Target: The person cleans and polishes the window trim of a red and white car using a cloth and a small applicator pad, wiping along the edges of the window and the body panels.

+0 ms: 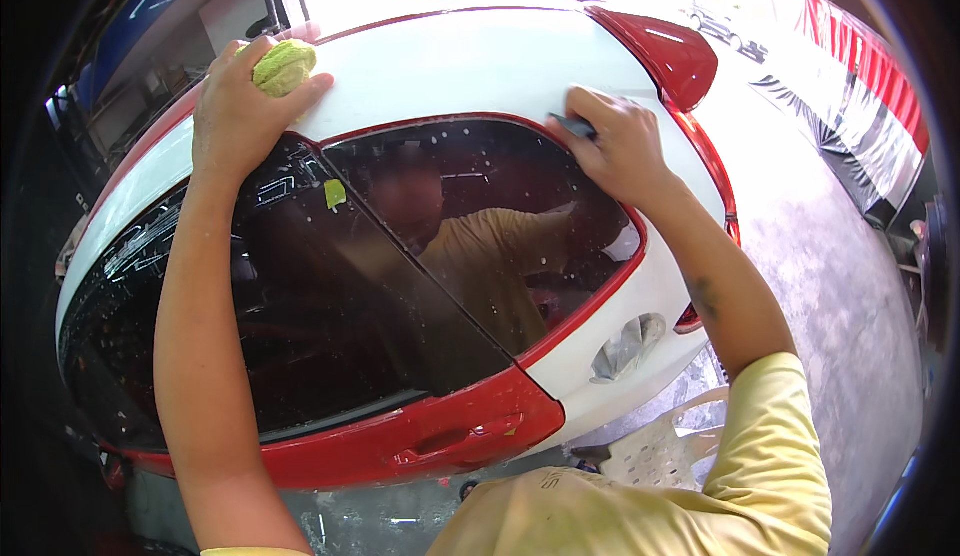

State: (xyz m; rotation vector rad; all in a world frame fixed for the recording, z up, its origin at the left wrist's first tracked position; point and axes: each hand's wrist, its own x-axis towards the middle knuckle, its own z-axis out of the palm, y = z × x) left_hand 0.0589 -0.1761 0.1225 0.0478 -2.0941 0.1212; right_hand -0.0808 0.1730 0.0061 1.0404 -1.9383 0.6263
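A crumpled yellow-green cloth (284,66) is gripped in my left hand (232,116), against the roof edge above the dark side windows. My right hand (622,148), slightly blurred, has its fingers closed around a small dark teal block (577,127). That block is at the white panel (460,68) just above the rear quarter window (500,226); its exact kind is hard to make out. Red paint borders the dull white area. Small pale specks dot the dark glass, which reflects a person in a yellow shirt.
The red door handle (450,444) lies below the windows. Masking covers a round spot (628,348) on the white rear side. A red spoiler (665,54) juts out at the back right. A pale plastic chair (655,451) stands low beside the car; red-and-white sheeting (850,51) hangs far right.
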